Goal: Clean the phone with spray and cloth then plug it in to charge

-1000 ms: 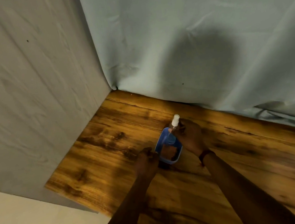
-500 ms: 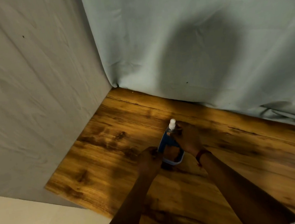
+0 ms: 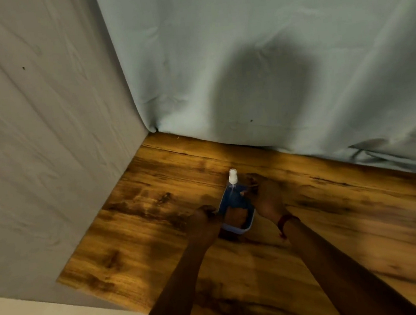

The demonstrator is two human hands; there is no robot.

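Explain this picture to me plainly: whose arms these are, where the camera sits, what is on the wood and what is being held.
There is no machine here. A person wears a camera on the head, looking down at their own bare arms. The wooden table stands in a corner draped with pale cloth. The left hand holds the near left edge of a phone in a blue case. The right hand, a red band at its wrist, holds a small spray bottle with a white nozzle at the phone's far end. No cleaning cloth or charger is in view.
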